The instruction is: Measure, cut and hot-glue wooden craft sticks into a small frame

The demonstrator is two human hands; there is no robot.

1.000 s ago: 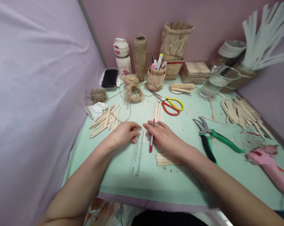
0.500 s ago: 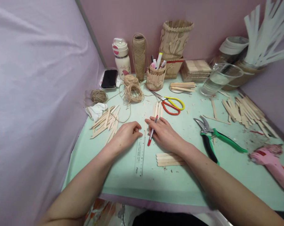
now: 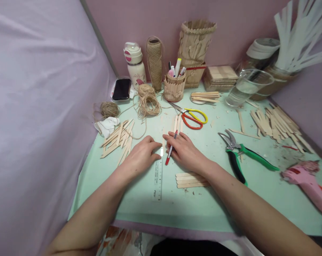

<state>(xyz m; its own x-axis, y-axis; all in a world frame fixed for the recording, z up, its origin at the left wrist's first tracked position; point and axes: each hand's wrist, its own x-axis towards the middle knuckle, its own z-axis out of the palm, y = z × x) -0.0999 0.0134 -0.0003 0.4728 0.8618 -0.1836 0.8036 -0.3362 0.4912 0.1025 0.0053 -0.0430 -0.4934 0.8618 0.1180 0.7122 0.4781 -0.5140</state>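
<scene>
My left hand [image 3: 144, 152] is at the upper end of a clear ruler [image 3: 158, 183], its thumb and index finger closing on the ruler's edge. The other left fingers curl under and are partly hidden. A red-ended marker pen [image 3: 171, 147] slants between the fingers of my right hand [image 3: 183, 147]. The right fingertips reach toward a narrow wooden stick [image 3: 163, 137] at the ruler's top. Just beyond the right hand, several craft sticks [image 3: 178, 122] lie side by side. Another row of craft sticks [image 3: 191, 180] is partly under my right forearm.
Red-and-yellow scissors [image 3: 193, 117] lie ahead, pruning shears [image 3: 238, 151] and a pink glue gun [image 3: 305, 181] to the right. Cut sticks [image 3: 118, 140] are heaped left, beside twine [image 3: 147, 101]. A cup of water [image 3: 243, 90] and a pen holder [image 3: 174, 87] stand at the back.
My left index finger and thumb have shifted slightly right, toward the stick. The ruler has moved a little along with them. My right hand keeps the marker pen in nearly the same place.
</scene>
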